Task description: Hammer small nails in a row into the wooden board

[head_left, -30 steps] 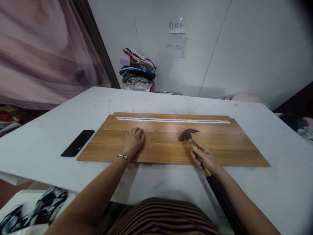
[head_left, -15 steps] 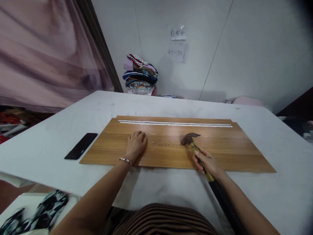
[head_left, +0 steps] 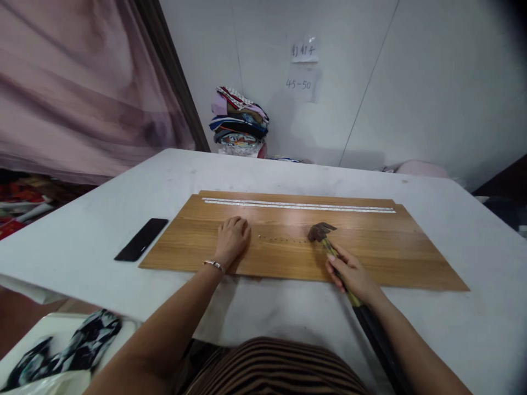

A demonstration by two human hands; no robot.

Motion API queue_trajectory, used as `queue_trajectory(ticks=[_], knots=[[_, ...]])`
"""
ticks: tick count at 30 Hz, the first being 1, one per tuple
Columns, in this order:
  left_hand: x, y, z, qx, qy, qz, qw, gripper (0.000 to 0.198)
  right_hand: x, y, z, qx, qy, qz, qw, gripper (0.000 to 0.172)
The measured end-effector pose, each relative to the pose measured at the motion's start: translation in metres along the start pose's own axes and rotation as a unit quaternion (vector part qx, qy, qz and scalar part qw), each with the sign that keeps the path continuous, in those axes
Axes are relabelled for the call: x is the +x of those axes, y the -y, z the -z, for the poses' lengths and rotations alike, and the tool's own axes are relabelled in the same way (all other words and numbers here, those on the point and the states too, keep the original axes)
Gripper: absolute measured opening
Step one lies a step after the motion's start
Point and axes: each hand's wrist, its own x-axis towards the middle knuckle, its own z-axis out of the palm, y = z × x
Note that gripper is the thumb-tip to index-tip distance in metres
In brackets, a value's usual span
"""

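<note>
My right hand (head_left: 352,274) is wrapped round the handle of a claw hammer (head_left: 318,232), whose dark, rusty-looking head is low over a wood-grain board (head_left: 391,247). The handle is yellowish near the head and black lower down. A row of small nails (head_left: 282,239) runs across the middle of the board, and the hammer head is at its right end. Left of the row, my left hand (head_left: 233,237) lies on the board, holding nothing that I can see, its fingertips partly hidden. Two white strips (head_left: 296,206) with faint marks lie along the board's far side.
A white table (head_left: 288,315) bears the board. Left of the board lies a black phone (head_left: 142,240). Folded clothes (head_left: 239,118) are stacked behind the table, by the wall. Patterned cloth (head_left: 88,340) lies on a white surface at lower left; a pink curtain (head_left: 82,82) hangs behind.
The whole view has shifted slightly, so things appear a little higher and farther right. Against the board, both hands and the hammer look almost unmoved.
</note>
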Motion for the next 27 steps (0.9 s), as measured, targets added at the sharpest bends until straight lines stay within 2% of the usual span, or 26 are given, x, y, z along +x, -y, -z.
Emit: queue_trajectory(ticks=[15, 24, 27], knots=[[-0.002, 0.001, -0.002, -0.020, -0.011, -0.006, 1.000, 0.028, -0.002, -0.005, 0.001, -0.023, 0.009, 0.003, 1.000, 0.070], [0.004, 0.010, -0.008, -0.142, -0.034, 0.061, 0.987, 0.029, -0.003, -0.003, 0.000, -0.026, 0.005, -0.003, 1.000, 0.073], [0.006, 0.011, -0.008, -0.172, -0.042, 0.063, 0.982, 0.030, -0.002, -0.004, 0.000, -0.033, 0.004, -0.010, 0.999, 0.075]])
